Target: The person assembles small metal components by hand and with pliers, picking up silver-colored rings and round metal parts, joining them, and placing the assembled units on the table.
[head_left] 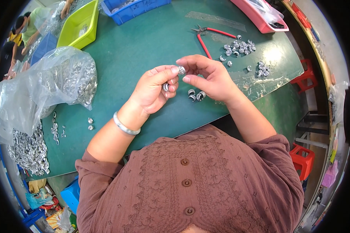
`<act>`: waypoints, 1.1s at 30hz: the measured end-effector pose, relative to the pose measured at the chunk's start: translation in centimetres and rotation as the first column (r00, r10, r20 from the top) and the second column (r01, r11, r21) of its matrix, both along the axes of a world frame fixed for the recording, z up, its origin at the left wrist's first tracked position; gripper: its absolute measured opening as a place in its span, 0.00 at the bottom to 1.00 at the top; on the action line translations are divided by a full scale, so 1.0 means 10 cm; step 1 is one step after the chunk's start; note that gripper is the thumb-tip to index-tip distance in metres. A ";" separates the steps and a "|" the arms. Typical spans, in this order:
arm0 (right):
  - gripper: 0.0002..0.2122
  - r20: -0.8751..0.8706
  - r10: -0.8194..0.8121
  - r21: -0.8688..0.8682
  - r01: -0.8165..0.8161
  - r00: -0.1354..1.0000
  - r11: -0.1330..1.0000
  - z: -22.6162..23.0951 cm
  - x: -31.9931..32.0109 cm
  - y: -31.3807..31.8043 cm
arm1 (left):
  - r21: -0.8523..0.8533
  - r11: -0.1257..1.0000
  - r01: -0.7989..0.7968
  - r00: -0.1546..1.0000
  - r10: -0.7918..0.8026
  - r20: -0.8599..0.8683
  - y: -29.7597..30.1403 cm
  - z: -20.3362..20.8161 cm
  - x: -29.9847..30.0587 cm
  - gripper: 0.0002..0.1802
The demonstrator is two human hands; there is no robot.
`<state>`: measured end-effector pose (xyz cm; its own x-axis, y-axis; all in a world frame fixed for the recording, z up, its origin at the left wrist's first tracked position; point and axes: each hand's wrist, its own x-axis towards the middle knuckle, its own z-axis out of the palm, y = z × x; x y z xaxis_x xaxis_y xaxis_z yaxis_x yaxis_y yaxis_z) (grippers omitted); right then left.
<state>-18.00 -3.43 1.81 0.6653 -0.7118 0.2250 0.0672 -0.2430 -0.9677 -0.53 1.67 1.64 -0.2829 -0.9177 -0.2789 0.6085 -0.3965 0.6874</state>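
Observation:
Over the near half of the green table, my left hand (153, 85) pinches a small silver curved metal piece (181, 70) between thumb and forefinger. A second silver piece (165, 87) is tucked in its curled lower fingers. My right hand (210, 75) is just right of the pinched piece, thumb and fingers apart around a gap, with nothing visible in it. Whether its fingertips touch the piece is hard to tell. Below that hand a few similar curved pieces (200, 96) lie on the table. Farther off are red-handled pliers (203, 42) with jaws spread.
Loose curved pieces (241, 47) lie right of the pliers, with a smaller cluster (263, 70) nearer the edge. Clear bags (46, 81) and a heap of metal parts (29, 149) fill the left side. Green (79, 27), blue (136, 11) and pink bins (266, 23) stand at the back.

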 end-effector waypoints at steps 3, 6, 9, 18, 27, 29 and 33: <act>0.13 -0.038 -0.035 -0.113 0.031 0.999 0.993 -0.01 0.01 -0.01 | 0.055 0.997 0.046 0.997 -0.043 -0.063 -0.01 0.00 0.00 0.07; 0.11 -0.031 -0.079 -0.109 0.075 0.996 0.991 -0.02 0.03 0.01 | 0.072 0.997 0.042 0.998 -0.039 -0.049 0.00 0.02 -0.01 0.07; 0.10 -0.038 -0.096 -0.030 0.094 0.995 0.995 0.00 0.02 0.02 | 0.059 0.998 0.000 1.000 0.001 -0.007 0.00 0.02 -0.02 0.08; 0.09 -0.052 -0.094 -0.051 0.092 0.994 0.994 0.01 0.03 0.03 | 0.029 0.999 -0.044 0.982 0.038 0.184 0.01 0.02 -0.04 0.12; 0.08 -0.134 -0.173 -0.169 0.149 0.976 0.974 0.04 -0.03 -0.05 | 0.079 0.996 0.047 0.996 -0.053 0.077 0.00 -0.01 -0.03 0.16; 0.08 -0.196 -0.241 -0.173 0.208 0.950 0.963 0.05 -0.08 -0.10 | 0.093 0.995 0.044 0.996 -0.051 0.070 0.00 0.00 -0.03 0.17; 0.08 -0.242 -0.327 -0.367 0.226 0.914 0.903 -0.10 -0.15 -0.20 | 0.100 0.994 0.049 0.997 -0.056 0.062 -0.01 -0.03 -0.01 0.16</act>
